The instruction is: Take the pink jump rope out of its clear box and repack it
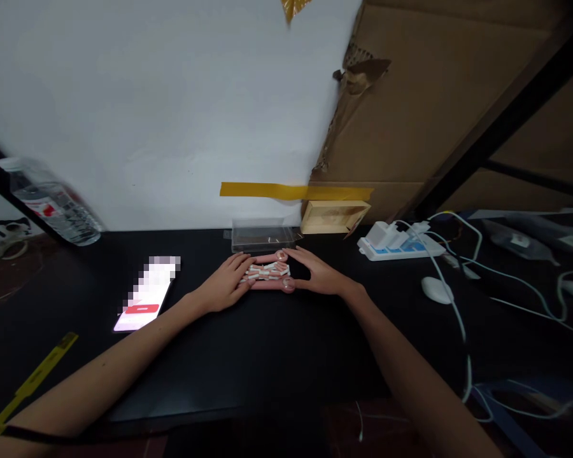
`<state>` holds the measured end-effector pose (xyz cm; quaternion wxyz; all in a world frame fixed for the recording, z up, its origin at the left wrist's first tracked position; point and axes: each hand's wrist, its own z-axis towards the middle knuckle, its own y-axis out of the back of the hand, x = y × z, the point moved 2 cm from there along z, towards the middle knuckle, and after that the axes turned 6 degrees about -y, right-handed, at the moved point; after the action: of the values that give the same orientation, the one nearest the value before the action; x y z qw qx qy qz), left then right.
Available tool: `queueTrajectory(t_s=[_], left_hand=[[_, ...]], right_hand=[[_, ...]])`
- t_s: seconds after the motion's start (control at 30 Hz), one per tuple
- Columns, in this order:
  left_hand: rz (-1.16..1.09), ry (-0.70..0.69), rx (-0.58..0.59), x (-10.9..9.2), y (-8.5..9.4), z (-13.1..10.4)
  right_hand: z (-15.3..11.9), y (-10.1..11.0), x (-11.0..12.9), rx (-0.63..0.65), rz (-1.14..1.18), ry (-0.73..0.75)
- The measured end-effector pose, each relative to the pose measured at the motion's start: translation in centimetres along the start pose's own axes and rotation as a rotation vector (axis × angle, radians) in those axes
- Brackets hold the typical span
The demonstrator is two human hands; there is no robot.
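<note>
In front of me on the black table lies a pink piece [268, 286] with two long side bars and rounded right ends. Between the bars sit several small white and pink sticks [266, 272]. My left hand [225, 283] grips its left end, fingers along the far bar and thumb by the near one. At the other end, my right hand [318, 270] has its fingertips on the far rounded end and its thumb on the near one. The left end is hidden under my left hand, and the piece's exact kind is unclear.
A clear plastic box [255, 236] and a shallow wooden tray [337, 217] stand behind. To the left are a lit phone [148, 296] and a water bottle [57, 207]. A power strip [396, 245], a white mouse [436, 290] and loose cables are on the right.
</note>
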<state>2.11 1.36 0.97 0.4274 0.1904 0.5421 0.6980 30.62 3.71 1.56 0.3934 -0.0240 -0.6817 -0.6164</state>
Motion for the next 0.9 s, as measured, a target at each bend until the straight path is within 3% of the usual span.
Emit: queueTrajectory(t_s=[0.4,0.9], left_hand=[[0.071,0.056,-0.085,-0.65,-0.58,-0.1],[0.095,0.103,-0.076,-0.61,-0.68,-0.12]], right_hand=[[-0.09,-0.26,0.76,0.053,-0.042,-0.059],[-0.16,-0.47,0.79,0.037,-0.062,-0.047]])
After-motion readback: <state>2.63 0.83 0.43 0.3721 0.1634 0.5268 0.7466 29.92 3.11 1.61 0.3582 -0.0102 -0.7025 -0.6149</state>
